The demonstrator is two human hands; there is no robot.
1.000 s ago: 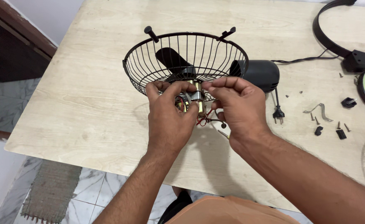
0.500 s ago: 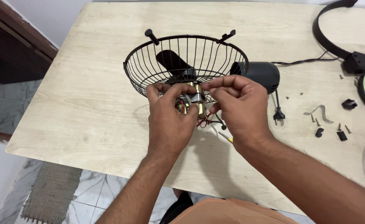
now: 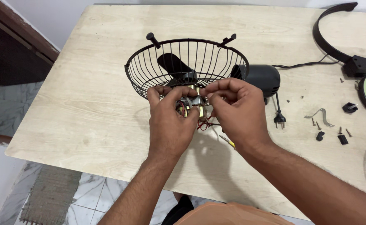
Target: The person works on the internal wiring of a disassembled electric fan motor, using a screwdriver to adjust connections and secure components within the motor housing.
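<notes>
both hands (image 3: 204,114) gripping fan motor (image 3: 191,104)

Two bare forearms, no sleeves, no rings or watch, orange garment at lower edge

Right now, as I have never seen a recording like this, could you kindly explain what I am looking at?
The picture comes from a camera worn on a person's head, looking down at that person's own two bare hands over a pale wood-grain table. The left hand and the right hand together grip a small metal fan motor with red wires, fixed to the back of a black wire fan guard with black blades inside. Behind the right hand lies a black rounded plastic motor housing, with a black power plug on its cord. Further right lie loose screws and small black parts, a bent metal clip and a black curved stand arm. A yellow-handled tool shows under the right hand.
</notes>
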